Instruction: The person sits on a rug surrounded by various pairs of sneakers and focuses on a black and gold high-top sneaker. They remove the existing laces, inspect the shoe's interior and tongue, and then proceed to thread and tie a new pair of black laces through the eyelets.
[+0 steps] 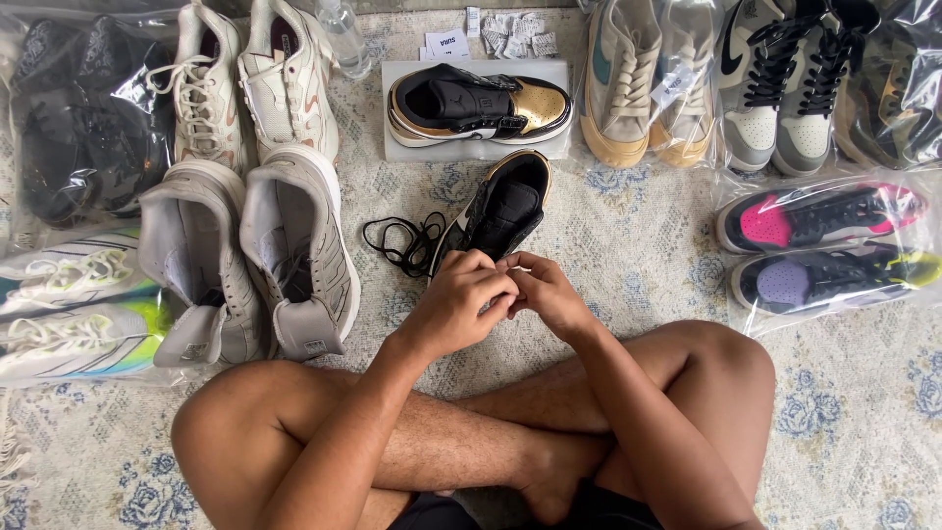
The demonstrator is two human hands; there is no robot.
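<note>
Crossed bare legs (471,432) fill the near edge at 6 o'clock; just beyond them the left hand (453,304) and right hand (549,294) meet, fingertips pinched together at the near end of the black shoe (496,211), though what they pinch is too small to tell; the shoe lies on the rug (628,255) at centre, its long axis running from 7 to 1 o'clock, toe toward the hands, gold-edged heel away; a loose black lace (397,240) lies coiled just beside it at 9 o'clock; farther, at 12 o'clock, a black-and-gold shoe (479,105) lies crosswise on a white box (402,147); grey sneakers (250,260) sit at 9 o'clock; bagged pairs (819,245) at 3 o'clock.
</note>
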